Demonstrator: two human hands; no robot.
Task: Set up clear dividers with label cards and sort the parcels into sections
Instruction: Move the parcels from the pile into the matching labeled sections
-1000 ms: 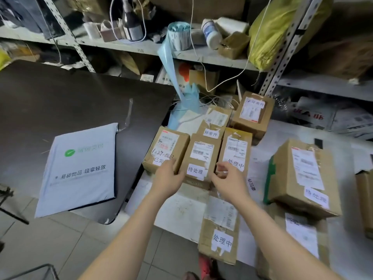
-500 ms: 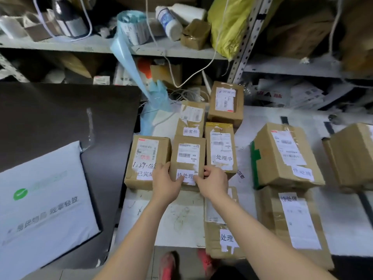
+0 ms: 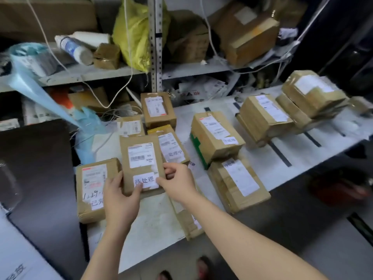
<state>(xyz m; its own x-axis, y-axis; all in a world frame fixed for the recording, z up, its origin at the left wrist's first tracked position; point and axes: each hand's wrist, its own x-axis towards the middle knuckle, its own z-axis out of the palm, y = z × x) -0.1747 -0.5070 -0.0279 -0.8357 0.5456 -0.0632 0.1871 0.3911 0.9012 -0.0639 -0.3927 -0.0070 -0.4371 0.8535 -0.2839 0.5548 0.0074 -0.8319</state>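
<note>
A small brown parcel (image 3: pixel 141 156) with a shipping label and a white handwritten card is lifted a little above the white table (image 3: pixel 159 217). My left hand (image 3: pixel 121 199) grips its near left corner, thumb on the card. My right hand (image 3: pixel 177 180) pinches its near right edge. A parcel with handwritten numbers (image 3: pixel 93 188) lies to its left. Another carded parcel (image 3: pixel 171 146) sits just right of it. Two more small parcels (image 3: pixel 157 108) lie behind. No clear divider can be made out.
Bigger boxes (image 3: pixel 216 136) stand stacked at the right, with more boxes (image 3: pixel 264 116) further right. Black tape strips (image 3: pixel 280 154) mark the table. A dark table (image 3: pixel 36 168) adjoins on the left. A cluttered metal shelf (image 3: pixel 113 72) with cables runs behind.
Both hands have taken hold of the middle parcel and raised its near end off the table. The camera has swung to the right, showing more boxes there.
</note>
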